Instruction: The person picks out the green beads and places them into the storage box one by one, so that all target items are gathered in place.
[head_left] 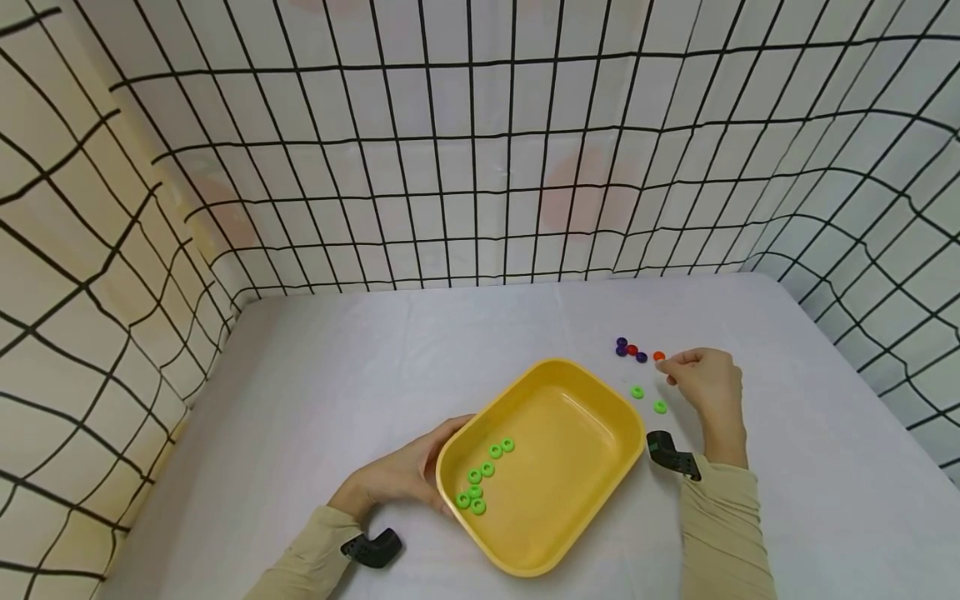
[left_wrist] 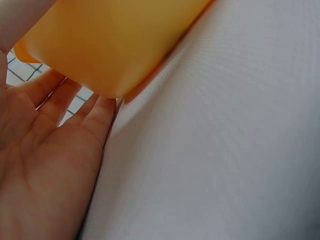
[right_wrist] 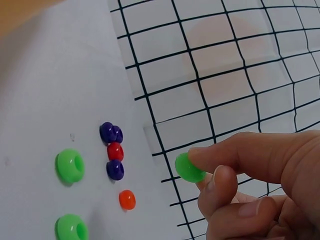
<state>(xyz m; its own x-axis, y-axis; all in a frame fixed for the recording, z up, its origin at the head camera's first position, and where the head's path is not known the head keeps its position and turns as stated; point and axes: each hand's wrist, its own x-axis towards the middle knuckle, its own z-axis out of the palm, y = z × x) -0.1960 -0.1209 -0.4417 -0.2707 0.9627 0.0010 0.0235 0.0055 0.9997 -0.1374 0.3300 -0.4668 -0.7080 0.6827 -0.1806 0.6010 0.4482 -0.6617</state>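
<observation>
A yellow tray [head_left: 592,500] lies on the white table, with several green ring beads [head_left: 480,485] in its near-left corner. My left hand [head_left: 417,468] rests against the tray's left end with its fingers [left_wrist: 67,112] straight along the tray's [left_wrist: 115,45] underside. My right hand [head_left: 670,367] hovers right of the tray and pinches a green bead [right_wrist: 188,168] between thumb and forefinger [right_wrist: 235,152]. Just left of it on the table lie two green beads [head_left: 637,392] [right_wrist: 69,166], an orange bead [head_left: 658,356] [right_wrist: 127,199], and a cluster of purple and red beads [head_left: 630,349] [right_wrist: 114,151].
White cloth walls with a black grid [head_left: 480,167] close off the table [head_left: 315,367] at the back and on both sides. A black wrist camera mount sits on each wrist [head_left: 672,454] [head_left: 372,548].
</observation>
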